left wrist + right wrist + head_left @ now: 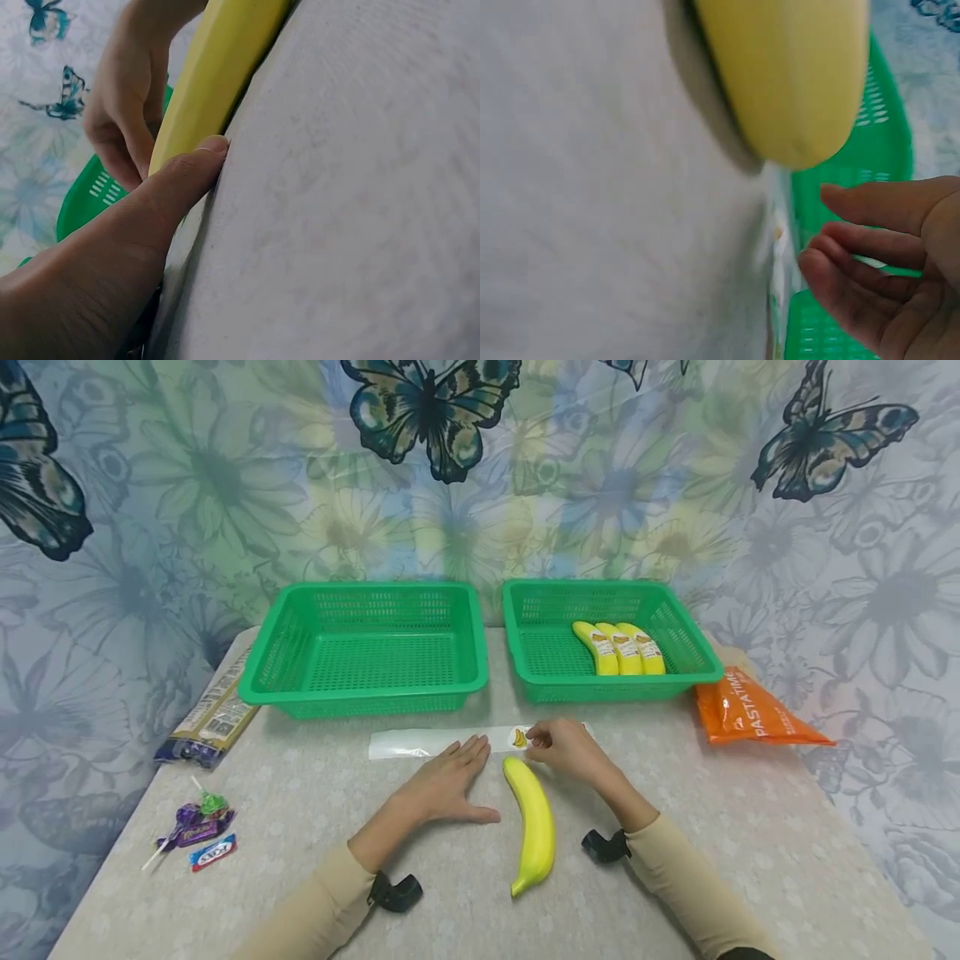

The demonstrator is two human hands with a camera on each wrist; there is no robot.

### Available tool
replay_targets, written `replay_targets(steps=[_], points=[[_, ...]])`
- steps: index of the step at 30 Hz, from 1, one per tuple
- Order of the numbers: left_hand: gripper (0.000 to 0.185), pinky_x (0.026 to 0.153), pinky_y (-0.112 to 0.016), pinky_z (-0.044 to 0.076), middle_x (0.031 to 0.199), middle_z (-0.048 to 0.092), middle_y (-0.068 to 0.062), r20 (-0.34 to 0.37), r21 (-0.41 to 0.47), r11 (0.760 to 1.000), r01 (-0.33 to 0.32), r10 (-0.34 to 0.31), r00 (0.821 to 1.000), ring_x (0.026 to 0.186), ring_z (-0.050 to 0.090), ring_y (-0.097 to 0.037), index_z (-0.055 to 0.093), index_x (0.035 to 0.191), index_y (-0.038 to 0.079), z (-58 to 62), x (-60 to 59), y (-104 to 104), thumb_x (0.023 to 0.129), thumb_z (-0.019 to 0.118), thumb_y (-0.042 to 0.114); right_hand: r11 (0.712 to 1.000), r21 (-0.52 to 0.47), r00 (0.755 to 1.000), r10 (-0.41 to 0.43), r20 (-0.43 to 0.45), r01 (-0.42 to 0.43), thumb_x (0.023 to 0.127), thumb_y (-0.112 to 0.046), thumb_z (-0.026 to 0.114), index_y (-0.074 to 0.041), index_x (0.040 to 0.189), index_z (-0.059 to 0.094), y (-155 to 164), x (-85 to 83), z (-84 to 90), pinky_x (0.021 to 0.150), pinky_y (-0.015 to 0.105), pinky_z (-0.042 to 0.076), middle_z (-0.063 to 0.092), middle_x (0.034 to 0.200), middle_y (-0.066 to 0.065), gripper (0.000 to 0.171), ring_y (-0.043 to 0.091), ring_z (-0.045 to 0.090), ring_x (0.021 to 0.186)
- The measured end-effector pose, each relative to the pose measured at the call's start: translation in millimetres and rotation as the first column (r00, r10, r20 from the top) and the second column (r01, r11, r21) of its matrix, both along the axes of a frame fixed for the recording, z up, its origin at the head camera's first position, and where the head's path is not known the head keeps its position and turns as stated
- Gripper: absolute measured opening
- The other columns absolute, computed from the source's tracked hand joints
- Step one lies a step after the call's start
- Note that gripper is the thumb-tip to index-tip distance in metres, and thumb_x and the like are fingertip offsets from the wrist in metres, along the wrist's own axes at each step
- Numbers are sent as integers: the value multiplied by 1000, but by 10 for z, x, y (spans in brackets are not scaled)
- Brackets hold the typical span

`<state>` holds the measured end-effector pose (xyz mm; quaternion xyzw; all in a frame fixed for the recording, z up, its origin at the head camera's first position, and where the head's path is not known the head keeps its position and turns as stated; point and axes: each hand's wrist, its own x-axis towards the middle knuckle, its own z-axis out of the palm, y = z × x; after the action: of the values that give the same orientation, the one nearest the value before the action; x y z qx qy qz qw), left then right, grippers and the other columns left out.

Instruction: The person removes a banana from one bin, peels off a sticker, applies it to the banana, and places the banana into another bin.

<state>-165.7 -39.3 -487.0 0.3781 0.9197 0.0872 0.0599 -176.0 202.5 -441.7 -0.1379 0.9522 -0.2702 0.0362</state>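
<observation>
A white backing strip [420, 743] lies across the table, with a round banana-picture sticker [518, 737] near its right end. My left hand [446, 785] rests palm down, fingers straight, with its fingertips at the strip's lower edge. At the sticker's right edge is my right hand [566, 747], its fingers bent. In the right wrist view a gap shows between the thumb [870, 206] and the fingers, and nothing is visibly held there. A yellow banana [534, 827] lies between the hands, its upper end just below the strip.
An empty green basket [363, 700] stands at back left. The green basket [622, 687] at back right holds three labelled bananas [619, 652]. An orange pasta bag [757, 710] lies at right; a gold-and-blue packet [213, 718] and several wrapped sweets [198, 827] lie at left.
</observation>
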Motion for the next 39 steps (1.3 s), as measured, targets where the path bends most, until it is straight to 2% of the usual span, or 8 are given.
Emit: replay_targets(steps=[5,9,12,16,20,26,32,39], points=[[113,124,-41,20,162,22,-12,26,5,1000,1,-1,1000,151,19,-24,25,153,1,-28,19,-3,77,55,79,992,110,994,78,-77,-69,82,-15,75,-2,104,74,-75,-239,-69,75,36,57,74,92,9,25,22,69,87],[113,123,-40,21,162,23,-12,23,14,1000,1,-1,1000,151,20,-24,26,153,1,-42,29,12,77,56,79,966,192,975,197,-102,-175,81,-14,76,-3,85,72,-100,-351,-110,68,35,52,71,81,9,12,21,62,75],[112,124,-41,20,162,23,-12,30,26,1000,4,-5,1000,151,19,-24,25,153,2,-32,31,32,77,57,78,952,217,962,244,-123,-214,81,-11,75,-6,75,71,-87,-382,-125,64,33,48,68,72,5,9,18,56,69],[112,124,-41,20,162,23,-12,34,31,1000,4,-5,999,151,20,-24,25,153,2,-1,21,55,77,56,78,969,185,969,194,-151,-165,81,-6,74,-8,81,77,-54,-392,-126,69,31,55,73,77,2,4,15,65,74],[113,124,-40,19,162,21,-12,31,21,1000,-7,6,1000,151,19,-24,24,154,2,10,-6,61,77,56,79,983,134,973,150,-176,-127,81,-4,72,-8,77,77,-41,-422,-106,66,30,55,72,73,1,8,12,62,68],[114,124,-39,17,163,18,-10,39,11,1000,-14,13,999,152,16,-22,21,155,4,14,-36,63,77,55,80,982,144,967,153,-204,-125,83,-9,75,-10,76,76,-36,-440,-73,64,27,52,70,71,-1,7,8,60,66],[113,124,-42,18,162,21,-13,39,19,1000,-14,14,999,151,19,-25,24,153,2,36,-9,45,77,57,78,983,133,964,156,-216,-129,84,-9,74,-10,78,75,-2,-365,-57,67,29,54,72,74,0,6,11,64,70],[113,124,-42,17,162,19,-13,29,9,1000,-15,14,999,151,19,-26,24,154,2,1,-8,6,77,55,78,984,103,945,167,-281,-144,86,-7,72,-6,82,77,72,-214,-20,68,29,56,74,78,4,6,14,68,74]])
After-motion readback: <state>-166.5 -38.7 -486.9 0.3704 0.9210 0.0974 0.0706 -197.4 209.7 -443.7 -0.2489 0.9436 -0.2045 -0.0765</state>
